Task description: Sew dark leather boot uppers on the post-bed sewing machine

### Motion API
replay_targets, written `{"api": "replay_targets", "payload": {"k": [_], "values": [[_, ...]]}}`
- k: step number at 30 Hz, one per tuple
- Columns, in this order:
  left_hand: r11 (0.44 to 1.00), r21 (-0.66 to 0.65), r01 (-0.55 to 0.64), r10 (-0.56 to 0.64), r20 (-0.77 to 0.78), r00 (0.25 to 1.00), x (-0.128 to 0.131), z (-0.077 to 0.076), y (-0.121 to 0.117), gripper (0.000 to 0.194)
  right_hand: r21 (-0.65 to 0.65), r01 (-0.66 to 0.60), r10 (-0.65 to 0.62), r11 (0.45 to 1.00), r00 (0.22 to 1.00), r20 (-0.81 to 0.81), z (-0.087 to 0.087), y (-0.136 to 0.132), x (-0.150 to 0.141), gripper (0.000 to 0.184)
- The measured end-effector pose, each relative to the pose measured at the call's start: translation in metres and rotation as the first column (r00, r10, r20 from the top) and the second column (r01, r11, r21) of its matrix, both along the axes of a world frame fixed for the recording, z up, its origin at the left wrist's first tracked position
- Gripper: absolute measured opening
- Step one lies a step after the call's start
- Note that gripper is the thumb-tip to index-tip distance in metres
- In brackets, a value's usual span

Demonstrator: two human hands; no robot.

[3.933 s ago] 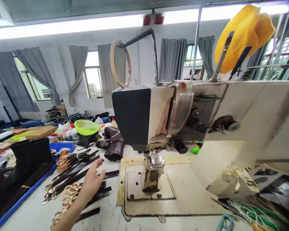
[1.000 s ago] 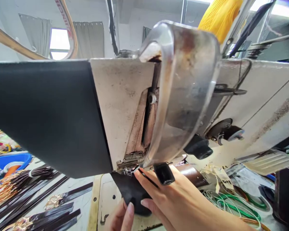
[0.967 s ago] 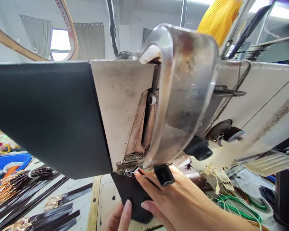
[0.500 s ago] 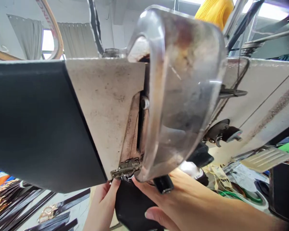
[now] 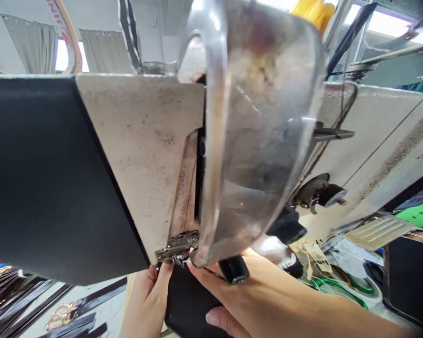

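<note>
A black, smooth piece of leather-like material (image 5: 188,300) lies under the presser foot assembly (image 5: 178,248) of a sewing machine (image 5: 137,126). My left hand (image 5: 148,295) pinches its left edge just below the foot; the thumb shows on top and the other fingers are mostly hidden beneath. Across the right side of the same piece rests my right hand (image 5: 257,293), its index finger stretched toward the foot and the thumb apart. A cloudy clear plastic guard (image 5: 261,141) hangs over the machine head and covers part of my right hand's surroundings.
Black straps (image 5: 102,295) and a bundle of strips with gold-coloured metal parts (image 5: 3,291) lie at lower left. Green-handled scissors (image 5: 352,284) and tags (image 5: 319,258) are at right, beside a dark box-like object (image 5: 409,277). A yellow thread cone (image 5: 313,14) stands behind.
The whole view has shifted slightly, so the machine appears a little further left and higher. Both hands keep nearly the same places on the black piece.
</note>
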State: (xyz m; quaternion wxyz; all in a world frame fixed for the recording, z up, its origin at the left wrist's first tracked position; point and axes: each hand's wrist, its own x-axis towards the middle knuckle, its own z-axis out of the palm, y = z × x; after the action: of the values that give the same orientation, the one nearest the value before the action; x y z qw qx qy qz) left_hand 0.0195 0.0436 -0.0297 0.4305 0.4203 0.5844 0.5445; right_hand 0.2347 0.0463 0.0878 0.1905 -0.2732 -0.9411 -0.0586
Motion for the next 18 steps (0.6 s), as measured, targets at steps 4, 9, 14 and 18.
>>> {"api": "replay_targets", "payload": {"k": [4,9,14,18], "values": [[0.999,0.022,-0.037,0.037,-0.017,0.999,0.0009,0.0027,0.0009,0.055,-0.039,-0.018,0.018,0.999,1.000,-0.009,-0.0005,0.0021,-0.0002,0.025],[0.990,0.071,-0.125,0.131,-0.088,0.987,0.0040,0.0070,-0.0005,0.048,0.089,-0.015,0.020,0.996,0.998,-0.057,-0.0057,0.0075,-0.0021,0.058],[0.988,0.062,-0.139,0.147,-0.147,0.978,-0.0009,0.0043,0.0019,0.049,0.131,0.013,-0.003,0.991,0.997,-0.078,-0.0082,0.0099,-0.0036,0.063],[0.998,0.012,-0.063,0.063,0.008,0.998,0.0007,0.0057,-0.0014,0.052,0.112,-0.014,0.020,0.994,0.998,-0.052,-0.0077,0.0079,-0.0015,0.057]]}}
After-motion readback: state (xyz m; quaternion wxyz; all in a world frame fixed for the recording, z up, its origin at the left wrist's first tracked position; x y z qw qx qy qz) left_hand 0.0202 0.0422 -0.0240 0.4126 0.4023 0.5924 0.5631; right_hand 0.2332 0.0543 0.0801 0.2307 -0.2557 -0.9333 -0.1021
